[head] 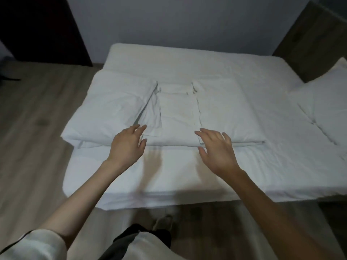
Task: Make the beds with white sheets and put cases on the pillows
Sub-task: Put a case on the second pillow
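A folded white quilt (169,111) is lying across the middle of a low bed, its two puffy side panels turned inward so that a flatter, creased strip is showing between them, with small bunched corners at the far end of that strip. Beneath it, a white sheet (187,177) is covering the mattress, smooth but faintly wrinkled, its rounded near corner hanging toward the floor. The person's left hand (127,145) and right hand (217,149) are reaching over the quilt's near edge, one at each inner fold, fingers spread wide and gripping nothing; whether the fingertips are touching the cloth cannot be told. Soft shadows of both hands are falling on the sheet below. A plump white pillow (326,98) is resting on the bed's right side, well apart from the quilt. Pale wood-grain flooring (37,119) is running along the left, a plain grey wall (169,19) is standing behind, and a light sleeve (32,244) is showing bottom left.
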The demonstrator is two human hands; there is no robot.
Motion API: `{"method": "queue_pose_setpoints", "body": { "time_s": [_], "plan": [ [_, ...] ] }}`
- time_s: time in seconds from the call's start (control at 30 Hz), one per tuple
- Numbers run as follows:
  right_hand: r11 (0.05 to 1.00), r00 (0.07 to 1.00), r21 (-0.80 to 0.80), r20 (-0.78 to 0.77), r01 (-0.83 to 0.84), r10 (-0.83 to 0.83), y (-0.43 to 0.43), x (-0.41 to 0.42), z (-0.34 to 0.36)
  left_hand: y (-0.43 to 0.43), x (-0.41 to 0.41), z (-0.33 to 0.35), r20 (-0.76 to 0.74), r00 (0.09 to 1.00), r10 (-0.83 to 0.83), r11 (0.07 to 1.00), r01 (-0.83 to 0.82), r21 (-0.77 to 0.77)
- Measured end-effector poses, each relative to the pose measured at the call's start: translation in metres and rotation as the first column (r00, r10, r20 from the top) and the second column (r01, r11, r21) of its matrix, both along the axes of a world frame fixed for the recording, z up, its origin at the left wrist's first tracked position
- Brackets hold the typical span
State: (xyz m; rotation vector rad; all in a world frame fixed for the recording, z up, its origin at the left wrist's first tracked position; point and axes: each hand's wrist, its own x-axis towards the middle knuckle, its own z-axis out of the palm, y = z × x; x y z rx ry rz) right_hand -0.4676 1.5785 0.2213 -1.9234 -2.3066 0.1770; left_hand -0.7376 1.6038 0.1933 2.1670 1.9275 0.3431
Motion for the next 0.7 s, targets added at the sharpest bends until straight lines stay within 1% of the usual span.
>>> {"method": "queue_pose_setpoints", "body": {
  "time_s": [0.13, 0.33, 0.43, 0.53, 0.6, 0.7],
  "plan": [
    [0.998, 0.998, -0.02, -0.026, -0.062, 0.061, 0.044, 0.0, -0.015, 0.016, -0.005, -0.01, 0.031, 0.993, 0.113, 0.994, -0.113, -0.002],
    [0.999, 0.99, -0.004, -0.129, -0.054, 0.053, 0.111, -0.004, -0.035, 0.075, -0.016, -0.032, 0.001, 0.983, 0.185, 0.979, -0.184, -0.089],
    [0.997, 0.988, 0.011, -0.138, -0.075, 0.075, 0.146, -0.008, -0.036, 0.109, -0.023, -0.038, -0.015, 0.973, 0.231, 0.965, -0.231, -0.128],
    [0.992, 0.992, -0.091, -0.099, -0.088, 0.079, 0.182, -0.02, -0.037, 0.136, -0.032, -0.045, 0.014, 0.951, 0.308, 0.939, -0.301, -0.168],
    [0.986, 0.992, -0.131, -0.088, -0.107, 0.096, 0.207, -0.031, -0.044, 0.149, -0.037, -0.052, 0.033, 0.937, 0.349, 0.924, -0.338, -0.18],
    [0.969, 0.983, -0.196, -0.137, -0.151, 0.125, 0.241, -0.045, -0.063, 0.163, -0.044, -0.066, 0.037, 0.91, 0.412, 0.896, -0.398, -0.2]
  ]
}}
